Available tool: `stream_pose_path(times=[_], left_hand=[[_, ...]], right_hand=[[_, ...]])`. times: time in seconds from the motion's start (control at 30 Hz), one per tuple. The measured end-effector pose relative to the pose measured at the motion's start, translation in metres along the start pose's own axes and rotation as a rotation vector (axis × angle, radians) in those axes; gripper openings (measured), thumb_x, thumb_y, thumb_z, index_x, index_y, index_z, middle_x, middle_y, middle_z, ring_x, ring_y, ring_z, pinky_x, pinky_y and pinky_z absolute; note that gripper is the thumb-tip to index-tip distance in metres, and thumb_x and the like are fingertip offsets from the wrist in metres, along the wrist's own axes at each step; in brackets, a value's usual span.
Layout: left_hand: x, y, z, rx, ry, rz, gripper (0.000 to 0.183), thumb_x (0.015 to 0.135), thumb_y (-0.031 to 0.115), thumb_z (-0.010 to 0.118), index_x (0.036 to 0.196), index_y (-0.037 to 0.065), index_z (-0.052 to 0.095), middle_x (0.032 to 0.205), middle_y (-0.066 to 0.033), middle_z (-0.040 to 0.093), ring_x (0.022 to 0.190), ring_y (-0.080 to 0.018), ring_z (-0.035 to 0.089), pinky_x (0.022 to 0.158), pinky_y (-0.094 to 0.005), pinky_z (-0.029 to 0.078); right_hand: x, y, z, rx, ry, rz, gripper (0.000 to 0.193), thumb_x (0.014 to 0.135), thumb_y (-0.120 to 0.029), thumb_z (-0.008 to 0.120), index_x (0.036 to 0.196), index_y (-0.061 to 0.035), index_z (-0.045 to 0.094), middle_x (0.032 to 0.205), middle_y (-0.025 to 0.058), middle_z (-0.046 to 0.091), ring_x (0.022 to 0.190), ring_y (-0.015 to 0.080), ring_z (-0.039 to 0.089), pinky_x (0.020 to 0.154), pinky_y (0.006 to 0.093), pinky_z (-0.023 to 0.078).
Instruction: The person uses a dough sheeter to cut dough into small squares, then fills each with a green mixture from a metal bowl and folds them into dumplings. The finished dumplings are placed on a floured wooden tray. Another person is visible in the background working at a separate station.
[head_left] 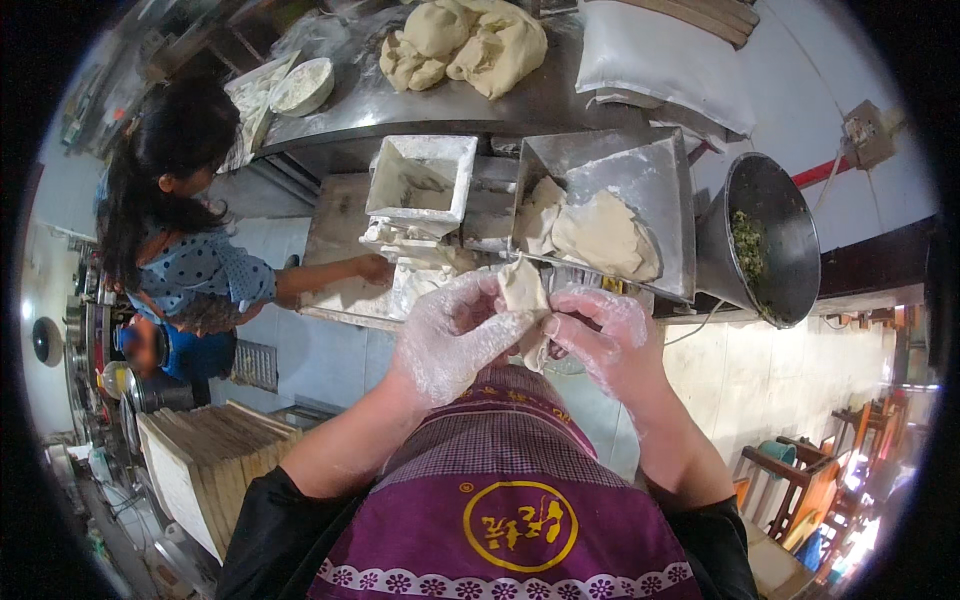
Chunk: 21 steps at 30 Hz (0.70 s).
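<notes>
Both of my hands are dusted white with flour and meet in front of my apron. A small, pale strip of dough (523, 290) is stretched between them, its lower end hanging below my fingers. My left hand (455, 335) grips it between thumb and fingers. My right hand (612, 330) pinches its right edge with thumb and forefinger. Just beyond them, folded dough sheets (605, 235) lie in a metal tray (665, 180). To the left of that tray stands a machine with a floury square hopper (424, 180).
Large dough lumps (465, 45) and a bowl of flour (303, 87) rest on the steel counter (350, 105). At right, a big metal bowl (790, 245) holds chopped greens. A person in a dotted top (205, 265) reaches toward the machine from the left. Stacked boards (215, 465) stand lower left.
</notes>
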<state>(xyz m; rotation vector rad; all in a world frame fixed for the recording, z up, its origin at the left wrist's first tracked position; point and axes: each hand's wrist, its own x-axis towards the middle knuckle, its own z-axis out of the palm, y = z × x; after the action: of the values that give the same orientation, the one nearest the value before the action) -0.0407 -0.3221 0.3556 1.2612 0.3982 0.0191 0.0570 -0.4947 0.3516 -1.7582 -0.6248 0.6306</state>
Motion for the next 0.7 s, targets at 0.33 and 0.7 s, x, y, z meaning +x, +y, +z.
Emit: stream_pose_path(times=[0.33, 0.7], left_hand=[[-0.002, -0.001, 0.003, 0.108, -0.009, 0.015, 0.014, 0.094, 0.010, 0.062, 0.101, -0.001, 0.064, 0.083, -0.0060, 0.066, 0.068, -0.0111, 0.061, 0.060, -0.0247, 0.050], [-0.001, -0.002, -0.001, 0.197, 0.007, 0.082, 0.024, 0.093, 0.018, 0.063, 0.108, -0.001, 0.061, 0.091, -0.0059, 0.067, 0.075, -0.0090, 0.063, 0.066, -0.0252, 0.052]], right_hand=[[-0.004, -0.017, -0.001, -0.109, 0.008, 0.019, 0.030, 0.089, -0.023, 0.067, 0.102, 0.0036, 0.067, 0.086, 0.0118, 0.069, 0.074, 0.0161, 0.064, 0.071, 0.0279, 0.050], [-0.001, -0.005, 0.004, 0.117, -0.005, 0.189, 0.028, 0.088, -0.020, 0.065, 0.101, 0.0038, 0.068, 0.085, 0.0067, 0.071, 0.075, 0.0129, 0.067, 0.068, 0.0268, 0.051]])
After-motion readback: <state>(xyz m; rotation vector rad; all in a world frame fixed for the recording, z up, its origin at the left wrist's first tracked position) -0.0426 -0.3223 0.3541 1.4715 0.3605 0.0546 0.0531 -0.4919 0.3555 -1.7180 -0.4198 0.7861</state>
